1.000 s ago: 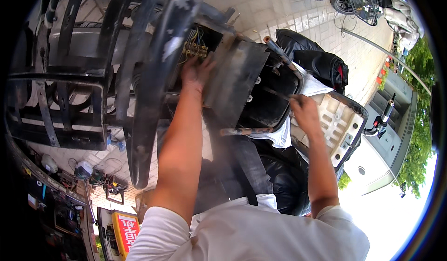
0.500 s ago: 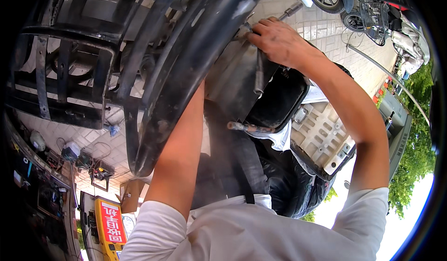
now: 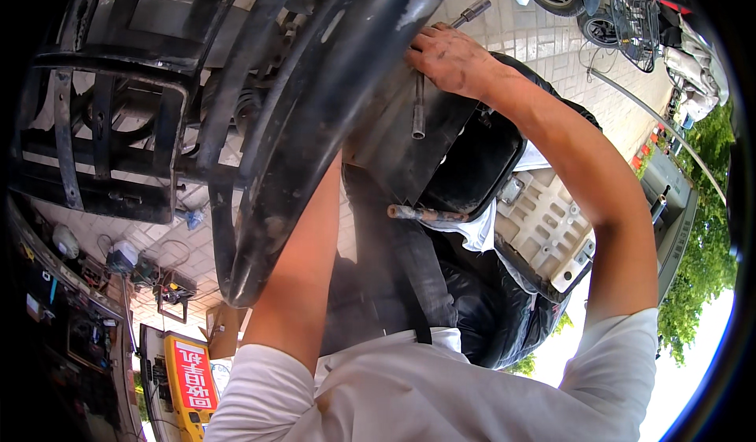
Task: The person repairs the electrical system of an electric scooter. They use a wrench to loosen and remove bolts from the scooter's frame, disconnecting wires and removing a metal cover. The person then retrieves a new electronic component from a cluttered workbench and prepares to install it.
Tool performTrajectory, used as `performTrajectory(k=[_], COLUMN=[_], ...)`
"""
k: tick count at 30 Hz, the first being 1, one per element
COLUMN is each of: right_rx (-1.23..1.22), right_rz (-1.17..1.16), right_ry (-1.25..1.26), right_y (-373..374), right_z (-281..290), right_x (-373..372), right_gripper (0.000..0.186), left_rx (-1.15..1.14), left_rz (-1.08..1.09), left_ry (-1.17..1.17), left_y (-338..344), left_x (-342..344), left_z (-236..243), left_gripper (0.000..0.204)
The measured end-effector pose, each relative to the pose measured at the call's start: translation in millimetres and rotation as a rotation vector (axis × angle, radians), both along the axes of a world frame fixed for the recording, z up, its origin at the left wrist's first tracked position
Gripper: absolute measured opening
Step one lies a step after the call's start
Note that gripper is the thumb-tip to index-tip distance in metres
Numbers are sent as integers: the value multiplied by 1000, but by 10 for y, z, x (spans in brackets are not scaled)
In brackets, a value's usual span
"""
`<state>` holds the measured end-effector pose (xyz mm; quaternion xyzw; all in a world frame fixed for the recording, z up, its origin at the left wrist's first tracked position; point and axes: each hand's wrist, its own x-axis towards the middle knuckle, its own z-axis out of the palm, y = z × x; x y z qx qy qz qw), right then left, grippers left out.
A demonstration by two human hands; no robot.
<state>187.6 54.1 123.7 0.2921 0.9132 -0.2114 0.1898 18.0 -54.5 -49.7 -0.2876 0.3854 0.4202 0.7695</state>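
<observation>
My right hand (image 3: 455,60) is closed around the middle of a metal socket wrench (image 3: 419,115). One arm of the wrench points to the upper right and another hangs down below my fingers. The hand works close against the edge of a long, scuffed black curved panel (image 3: 346,72). My left forearm (image 3: 303,253) reaches up behind this panel, which hides my left hand entirely. Under my right hand is a dark metal plate (image 3: 394,146), beside an open black box-like compartment (image 3: 476,166).
A black metal rack (image 3: 102,119) spreads over the left. A rusty-ended rod (image 3: 425,214) lies beside the compartment. To the right sits an upturned seat base (image 3: 543,221). Parked two-wheelers (image 3: 614,16) stand far right; a cardboard box (image 3: 224,328) and tools (image 3: 173,291) are lower left.
My right hand and the wrench have moved slightly left, toward the curved panel. The wrench has turned a little, and its lower arm has swung left and up.
</observation>
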Motion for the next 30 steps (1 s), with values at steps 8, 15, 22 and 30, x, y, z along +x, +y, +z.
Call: performTrajectory(k=[8, 15, 22, 30], right_rx=[111, -264, -187, -169], right_rz=[12, -441, -413, -532], right_ry=[63, -48, -73, -51], right_y=[-34, 129, 243, 128], right_z=[10, 99, -1, 74], right_x=[-33, -255, -329, -478], right_gripper=[19, 27, 26, 21], left_rx=[-4, 35, 14, 47], left_rz=[-46, -18, -31, -10], left_ry=[-7, 15, -11, 54], left_y=[21, 27, 9, 107], left_x=[-14, 10, 0, 99], left_z=[18, 77, 36, 172], left_gripper=[28, 28, 28, 26])
